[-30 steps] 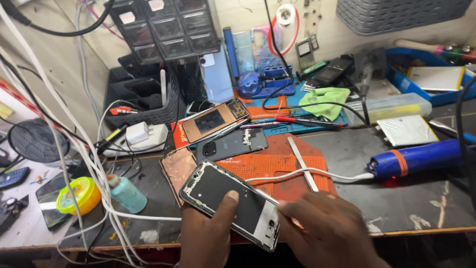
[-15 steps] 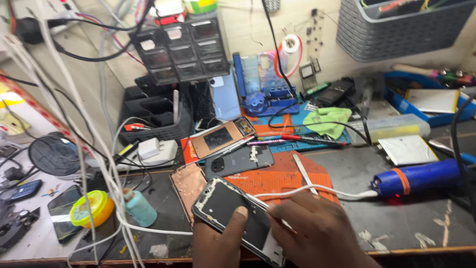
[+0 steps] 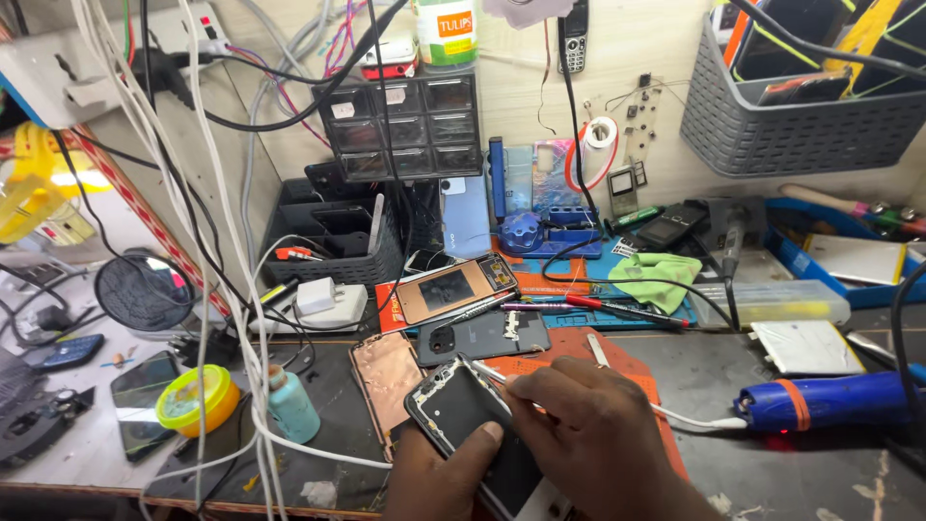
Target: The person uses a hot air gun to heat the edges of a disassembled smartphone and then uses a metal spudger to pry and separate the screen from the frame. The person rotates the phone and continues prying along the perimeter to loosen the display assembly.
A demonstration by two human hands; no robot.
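While the person bends over a crowded repair bench (image 3: 772,463), 2 bare hands work at its near edge on an opened black phone (image 3: 453,410). The phone lies tilted, back up, just right of a copper-coloured plate (image 3: 386,371). The left hand (image 3: 439,482) comes from below, its thumb pressed flat on the phone's back, fingers wrapped under it. The right hand (image 3: 603,434) is closed around a thin metal tool (image 3: 487,371), whose tip rests at the phone's far top edge.

To do this well, the left thumb should probably keep the phone from sliding, and the tool tip is best kept shallow and worked gently along the seam, since a slip could gouge the parts inside.

An orange work mat (image 3: 569,371) lies under the hands. Beyond it, another dark phone back (image 3: 482,338) and a phone frame (image 3: 453,289) rest side by side. A blue cylindrical tool (image 3: 830,400) lies to the right. On the left stand a small teal bottle (image 3: 289,405) and a yellow-green tub (image 3: 198,400). White cables (image 3: 222,289) hang down the left side. Against the far wall sit small black drawers (image 3: 405,125), and a grey basket (image 3: 801,125) hangs at the far right.
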